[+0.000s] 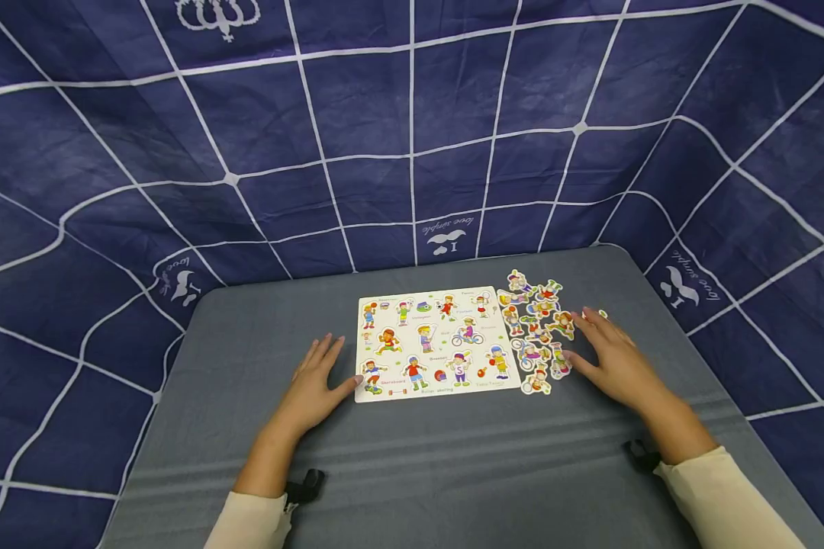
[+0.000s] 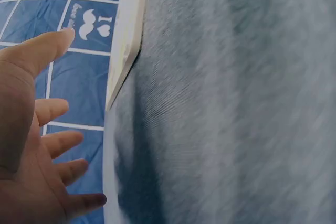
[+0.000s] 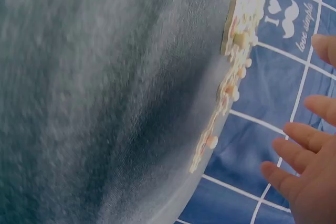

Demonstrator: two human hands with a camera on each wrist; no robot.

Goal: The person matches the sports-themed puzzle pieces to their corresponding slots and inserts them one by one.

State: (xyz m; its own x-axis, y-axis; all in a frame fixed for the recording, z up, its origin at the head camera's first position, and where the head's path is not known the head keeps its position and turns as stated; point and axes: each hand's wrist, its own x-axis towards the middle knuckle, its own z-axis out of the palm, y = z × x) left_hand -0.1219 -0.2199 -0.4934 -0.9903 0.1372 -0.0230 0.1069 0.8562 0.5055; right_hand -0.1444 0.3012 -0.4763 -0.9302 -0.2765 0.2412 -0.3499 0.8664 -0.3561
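Observation:
A white puzzle board (image 1: 439,345) printed with children playing sports lies flat on the grey table. Beside its left edge is my left hand (image 1: 316,389), fingers spread and thumb near the board's lower left side; it holds nothing. To the right of the board lie several loose puzzle pieces (image 1: 537,329) shaped like sporting children, close together and some overlapping. My right hand (image 1: 614,362) hovers at the right of these pieces with its fingers loosely extended, partly hiding one of them. Small knobs (image 3: 212,141) stand up from the pieces in the right wrist view.
A grey cloth (image 1: 412,465) with soft creases covers the table. Dark blue fabric (image 1: 371,191) with a white grid hangs behind it and on both sides. Each wrist carries a black camera mount (image 1: 307,486), just beyond the cream sleeves (image 1: 250,522).

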